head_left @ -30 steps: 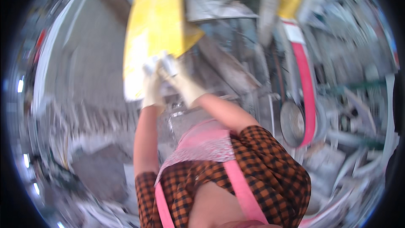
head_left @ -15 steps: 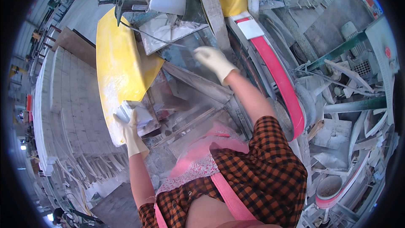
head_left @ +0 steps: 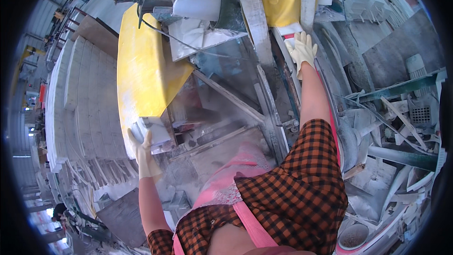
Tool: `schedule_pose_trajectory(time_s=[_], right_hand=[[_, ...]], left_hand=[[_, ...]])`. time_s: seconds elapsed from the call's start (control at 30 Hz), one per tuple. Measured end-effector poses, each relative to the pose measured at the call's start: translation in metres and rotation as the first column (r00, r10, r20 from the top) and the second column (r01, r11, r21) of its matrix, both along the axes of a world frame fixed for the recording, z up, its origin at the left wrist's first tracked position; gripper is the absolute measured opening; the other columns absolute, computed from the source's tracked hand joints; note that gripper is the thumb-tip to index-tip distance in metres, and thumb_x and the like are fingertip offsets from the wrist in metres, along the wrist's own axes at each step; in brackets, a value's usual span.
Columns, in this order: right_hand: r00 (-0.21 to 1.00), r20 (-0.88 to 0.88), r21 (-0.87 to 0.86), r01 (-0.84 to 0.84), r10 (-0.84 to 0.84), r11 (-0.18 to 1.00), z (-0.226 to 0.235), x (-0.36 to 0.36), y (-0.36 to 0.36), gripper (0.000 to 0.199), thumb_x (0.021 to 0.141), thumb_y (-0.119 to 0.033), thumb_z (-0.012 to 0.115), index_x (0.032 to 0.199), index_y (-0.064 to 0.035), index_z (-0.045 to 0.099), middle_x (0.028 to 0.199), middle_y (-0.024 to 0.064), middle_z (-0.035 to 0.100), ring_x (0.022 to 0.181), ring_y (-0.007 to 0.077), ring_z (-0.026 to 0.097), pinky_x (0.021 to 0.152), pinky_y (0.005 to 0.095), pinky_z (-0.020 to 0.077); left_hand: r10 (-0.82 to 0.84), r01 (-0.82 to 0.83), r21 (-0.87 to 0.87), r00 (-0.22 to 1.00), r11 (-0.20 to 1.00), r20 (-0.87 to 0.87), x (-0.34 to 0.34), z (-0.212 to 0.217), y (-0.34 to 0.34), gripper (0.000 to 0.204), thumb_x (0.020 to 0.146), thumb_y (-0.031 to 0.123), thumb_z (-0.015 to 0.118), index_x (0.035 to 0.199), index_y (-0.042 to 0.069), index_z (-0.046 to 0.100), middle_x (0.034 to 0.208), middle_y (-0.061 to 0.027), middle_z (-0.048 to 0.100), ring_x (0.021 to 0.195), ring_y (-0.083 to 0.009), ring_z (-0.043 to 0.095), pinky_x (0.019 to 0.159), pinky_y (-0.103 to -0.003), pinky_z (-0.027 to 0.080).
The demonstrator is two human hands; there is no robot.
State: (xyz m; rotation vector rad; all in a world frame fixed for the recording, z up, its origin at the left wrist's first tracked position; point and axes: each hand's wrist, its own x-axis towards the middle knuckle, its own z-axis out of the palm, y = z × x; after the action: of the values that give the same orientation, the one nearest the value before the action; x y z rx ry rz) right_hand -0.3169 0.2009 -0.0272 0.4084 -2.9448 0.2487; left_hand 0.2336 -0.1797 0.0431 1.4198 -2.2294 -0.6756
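My left hand [head_left: 142,152], in a pale rubber glove, has its thumb and fingers around the near end of a small stack of white and grey stone pieces [head_left: 155,131]. The stack rests at the near edge of a support draped with a yellow sheet [head_left: 139,73]. My right hand [head_left: 302,53], gloved alike, is stretched out to the far right with its fingers spread. It lies over a white tile, mostly hidden beneath it, at the far end of a narrow machine with a pink-red belt [head_left: 336,142]. My forearm and sleeve cover much of that belt.
Long pale slabs [head_left: 89,99] are stacked at the left. A second yellow sheet [head_left: 278,0] hangs at the far side beside an upright grey block [head_left: 255,16]. A dark cable [head_left: 184,45] crosses the middle. Offcuts, green bars [head_left: 401,157] and a bucket [head_left: 353,236] crowd the right.
My right hand has moved right, from above the middle gap onto the tile on the belt, and its fingers have spread. My left hand stays at the stone pieces. The view has shifted slightly.
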Motion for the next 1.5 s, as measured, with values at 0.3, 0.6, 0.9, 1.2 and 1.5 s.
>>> schedule_pose_trajectory(time_s=[0.3,0.6,0.9,1.2,1.5], right_hand=[[0.953,-0.279,0.003,-0.120,0.116,0.993,-0.001,0.068,0.055,0.059,0.093,-0.047,0.061,0.137,-0.0074,0.056,0.132,0.0110,0.053,0.130,0.0300,0.044,0.107,0.0533,0.0345],[0.957,-0.057,-0.059,-0.288,0.285,0.956,0.016,0.157,0.165,0.072,0.085,-0.029,0.071,0.149,-0.0068,0.046,0.154,0.0189,0.042,0.145,0.0351,0.037,0.117,0.0467,0.0318],[0.865,0.156,0.067,-0.491,0.477,0.868,0.049,0.200,0.186,0.092,0.070,-0.017,0.083,0.150,-0.0022,0.042,0.153,0.0203,0.044,0.145,0.0347,0.038,0.117,0.0443,0.0333],[0.971,0.199,0.126,-0.159,0.132,0.979,0.042,0.152,0.161,0.104,0.070,-0.062,0.081,0.149,-0.0054,0.044,0.160,0.0165,0.033,0.149,0.0347,0.027,0.113,0.0580,0.0324],[0.977,0.038,0.036,-0.210,0.209,0.977,0.027,0.161,0.157,0.078,0.077,-0.046,0.080,0.137,-0.0028,0.055,0.148,0.0191,0.048,0.142,0.0334,0.040,0.112,0.0480,0.0373]], left_hand=[[0.029,-0.014,0.112,0.991,0.994,-0.130,-0.008,0.001,0.003,0.113,0.079,0.053,0.081,0.159,-0.001,0.024,0.156,-0.0277,0.037,0.142,-0.0373,0.041,0.116,-0.042,0.033],[-0.002,0.003,0.013,0.996,1.000,-0.088,-0.008,-0.015,-0.017,0.125,0.071,0.063,0.083,0.159,-0.002,0.023,0.158,-0.0290,0.035,0.145,-0.0380,0.038,0.119,-0.044,0.031],[0.005,0.009,0.104,0.991,0.995,-0.134,-0.011,-0.014,-0.019,0.127,0.071,0.068,0.080,0.159,-0.002,0.023,0.158,-0.0292,0.035,0.145,-0.0390,0.039,0.118,-0.044,0.032],[0.000,0.009,0.088,0.995,0.996,-0.100,-0.006,-0.022,-0.021,0.127,0.070,0.066,0.081,0.159,-0.004,0.023,0.159,-0.0296,0.035,0.145,-0.0401,0.039,0.119,-0.044,0.031],[0.036,0.016,0.219,0.971,0.976,-0.235,-0.014,-0.020,-0.009,0.116,0.078,0.048,0.085,0.161,0.001,0.019,0.153,-0.0256,0.043,0.134,-0.0359,0.053,0.108,-0.044,0.046]])
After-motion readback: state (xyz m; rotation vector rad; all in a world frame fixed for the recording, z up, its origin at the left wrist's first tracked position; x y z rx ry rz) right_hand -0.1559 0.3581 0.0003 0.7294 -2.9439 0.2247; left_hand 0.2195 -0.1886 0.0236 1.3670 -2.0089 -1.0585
